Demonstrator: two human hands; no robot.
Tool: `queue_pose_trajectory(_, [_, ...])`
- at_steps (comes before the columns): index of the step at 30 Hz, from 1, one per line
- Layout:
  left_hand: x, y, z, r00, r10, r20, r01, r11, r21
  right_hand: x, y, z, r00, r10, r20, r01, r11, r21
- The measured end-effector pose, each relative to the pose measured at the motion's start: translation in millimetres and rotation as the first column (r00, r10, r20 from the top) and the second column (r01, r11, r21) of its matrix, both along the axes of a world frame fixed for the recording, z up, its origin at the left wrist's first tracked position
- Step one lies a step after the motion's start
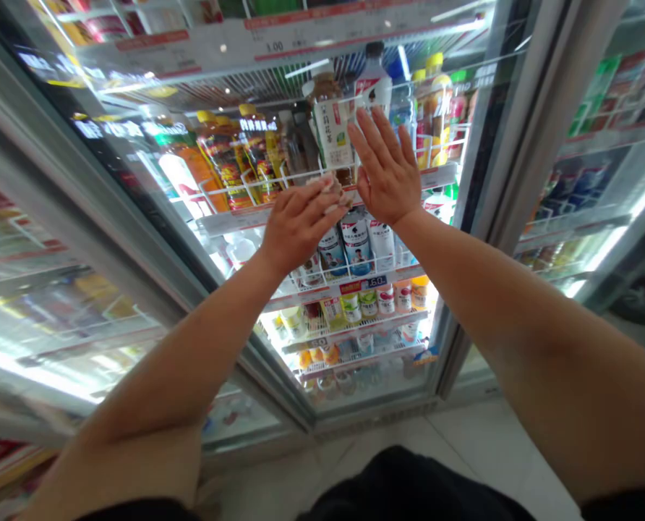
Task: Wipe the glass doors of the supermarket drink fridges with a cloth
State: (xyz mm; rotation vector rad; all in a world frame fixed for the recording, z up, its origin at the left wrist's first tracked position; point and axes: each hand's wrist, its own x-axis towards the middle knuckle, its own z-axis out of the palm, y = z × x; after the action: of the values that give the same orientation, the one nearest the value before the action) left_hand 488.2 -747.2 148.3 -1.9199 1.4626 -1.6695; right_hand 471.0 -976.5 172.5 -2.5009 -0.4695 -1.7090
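Observation:
Both my arms reach forward to a glass-doored drinks fridge. My right hand is open, fingers stretched upward, palm toward the glass in front of a white-labelled tea bottle. My left hand lies just left of and below it, fingers together and pointing right, their tips near the wire shelf edge. Neither hand holds anything. Whether the palms press on the glass I cannot tell.
The shelves hold orange juice bottles, water bottles and small cups lower down. Another glass door stands to the left and one more fridge to the right. Pale tiled floor lies below.

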Motion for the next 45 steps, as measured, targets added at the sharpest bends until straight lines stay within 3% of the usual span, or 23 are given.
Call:
queue_pose_trajectory(2, [-3.3, -2.2, -18.9, 0.998, -0.063, -0.014, 0.065, 0.987, 0.147, 0.8, 0.1, 0.0, 1.000, 0.001, 0.000, -0.001, 1.000, 0.000])
queue_pose_trajectory(5, [-3.6, -0.2, -35.5, 0.988, -0.144, -0.050, 0.151, 0.882, 0.446, 3.0, -0.2, 0.1, 1.000, -0.001, -0.002, 0.001, 1.000, -0.004])
queue_pose_trajectory(7, [-0.2, 4.7, -29.3, 0.990, -0.141, -0.020, 0.135, 0.890, 0.435, 4.0, -0.5, 0.0, 1.000, 0.006, 0.001, -0.006, 1.000, -0.002])
queue_pose_trajectory(10, [3.8, 11.1, -13.1, 0.996, -0.082, 0.044, 0.073, 0.981, 0.177, 3.6, -0.5, 0.0, 1.000, 0.017, 0.010, -0.017, 1.000, 0.000])
queue_pose_trajectory(12, [2.9, 11.9, -10.3, 0.998, -0.054, 0.042, 0.052, 0.997, 0.056, 2.7, -0.4, 0.1, 1.000, 0.012, 0.011, -0.012, 1.000, -0.001])
queue_pose_trajectory(14, [0.5, 11.1, -11.3, 0.996, -0.083, 0.031, 0.076, 0.981, 0.180, 2.2, -0.4, 0.1, 1.000, 0.003, 0.009, -0.003, 1.000, -0.003])
queue_pose_trajectory(17, [0.2, 11.6, 0.1, 0.989, -0.144, 0.019, 0.121, 0.891, 0.437, 1.9, -0.6, -0.1, 1.000, 0.004, 0.012, -0.004, 1.000, -0.009])
queue_pose_trajectory(19, [3.0, 13.0, 18.2, 0.992, -0.121, 0.044, 0.097, 0.926, 0.365, 1.3, -0.7, -0.3, 1.000, 0.006, 0.017, -0.006, 1.000, -0.009])
queue_pose_trajectory(21, [5.8, 13.4, 34.2, 0.995, -0.071, 0.069, 0.058, 0.984, 0.171, 0.6, -0.8, -0.5, 1.000, 0.008, 0.018, -0.008, 1.000, -0.006])
queue_pose_trajectory(23, [6.7, 11.9, 39.4, 0.999, -0.012, 0.045, 0.012, 1.000, -0.014, 0.4, -1.0, -0.7, 1.000, 0.017, 0.016, -0.016, 1.000, -0.003])
queue_pose_trajectory(25, [6.3, 9.7, 35.6, 1.000, 0.002, -0.028, -0.002, 1.000, -0.003, 1.4, -1.2, -1.0, 0.999, 0.027, 0.019, -0.027, 1.000, 0.001])
queue_pose_trajectory(28, [8.1, 9.7, 35.2, 0.990, 0.006, -0.143, 0.025, 0.977, 0.213, 4.4, -1.8, -1.9, 0.999, 0.031, 0.028, -0.031, 1.000, -0.003])
queue_pose_trajectory(29, [10.1, 10.6, 40.2, 0.989, 0.007, -0.146, 0.026, 0.975, 0.223, 5.4, -2.0, -2.2, 0.999, 0.031, 0.032, -0.031, 1.000, -0.005])
queue_pose_trajectory(32, [17.3, 11.7, 61.6, 0.997, 0.008, -0.080, -0.010, 1.000, -0.029, 7.4, -2.5, -3.1, 0.999, 0.038, 0.039, -0.038, 0.999, -0.009])
queue_pose_trajectory(34, [19.0, 8.8, 69.3, 0.999, -0.008, -0.034, 0.001, 0.982, -0.188, 7.6, -2.6, -3.4, 0.998, 0.039, 0.042, -0.039, 0.999, -0.009])
queue_pose_trajectory(36, [16.3, 3.6, 69.0, 0.999, -0.019, -0.040, 0.011, 0.983, -0.181, 7.2, -2.6, -3.4, 0.998, 0.034, 0.047, -0.034, 0.999, -0.014])
queue_pose_trajectory(38, [12.5, -1.3, 70.1, 0.998, -0.023, -0.066, 0.018, 0.997, -0.074, 6.3, -2.3, -3.1, 0.998, 0.030, 0.049, -0.029, 0.999, -0.020])
queue_pose_trajectory(40, [12.2, -4.8, 83.0, 0.998, -0.014, -0.064, 0.012, 0.999, -0.036, 5.2, -2.0, -2.8, 0.999, 0.028, 0.042, -0.027, 1.000, -0.016])
queue_pose_trajectory(43, [21.1, -10.6, 119.0, 0.999, 0.030, 0.039, -0.021, 0.975, -0.220, 4.0, -1.9, -2.6, 0.999, 0.023, 0.026, -0.023, 1.000, -0.005])
queue_pose_trajectory(45, [26.3, -18.1, 133.2, 0.996, 0.053, 0.077, -0.023, 0.939, -0.343, 4.0, -2.0, -2.8, 0.999, 0.025, 0.026, -0.025, 1.000, -0.001])
